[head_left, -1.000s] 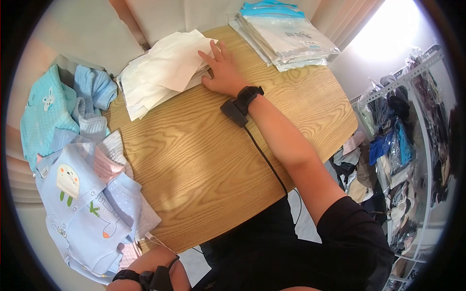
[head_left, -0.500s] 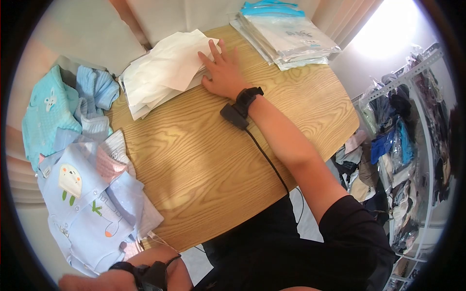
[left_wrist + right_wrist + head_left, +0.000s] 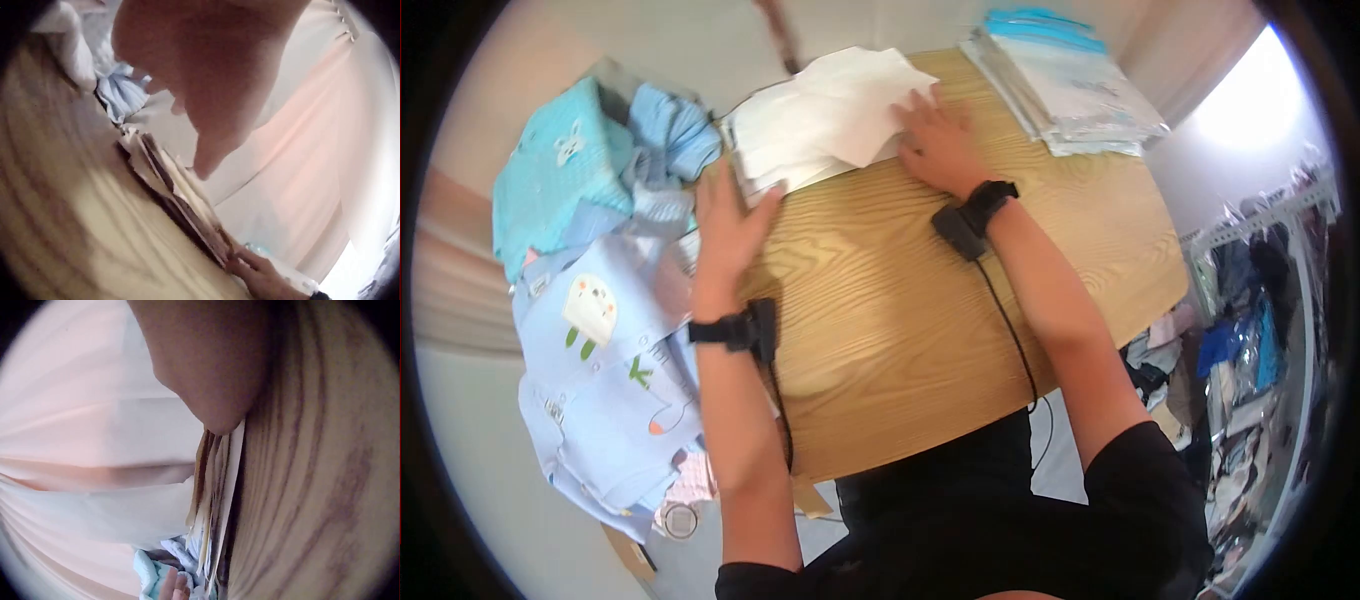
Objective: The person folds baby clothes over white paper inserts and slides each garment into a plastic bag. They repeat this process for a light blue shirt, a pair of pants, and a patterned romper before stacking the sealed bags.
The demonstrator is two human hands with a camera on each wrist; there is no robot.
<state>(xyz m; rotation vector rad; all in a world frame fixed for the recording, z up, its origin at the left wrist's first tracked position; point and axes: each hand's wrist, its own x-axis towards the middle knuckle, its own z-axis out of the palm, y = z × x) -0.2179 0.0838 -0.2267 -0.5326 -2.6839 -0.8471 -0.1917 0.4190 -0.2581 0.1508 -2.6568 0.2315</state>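
Note:
A loose stack of white paper sheets (image 3: 825, 110) lies at the table's back edge; its layered side shows in the left wrist view (image 3: 175, 194) and the right wrist view (image 3: 219, 481). The right hand (image 3: 940, 145) rests at the stack's right end with fingers spread. At the left end is the left hand (image 3: 732, 225), fingers extended and slightly blurred, thumb near the paper's corner; whether it touches cannot be told. The left wrist view shows that hand (image 3: 206, 69) above the stack. In the right wrist view the right hand (image 3: 206, 369) covers the stack's near end.
Folded baby clothes, a light blue garment (image 3: 615, 370) and a turquoise one (image 3: 565, 175), lie along the left side. Clear bags with blue tops (image 3: 1070, 85) are piled at the back right. A rack of bagged clothes (image 3: 1260, 330) stands right of the wooden table (image 3: 880, 330).
The left hand has come up from the lower left to the left end of the paper stack. The head view has shifted, and the right hand stays at the stack's right end.

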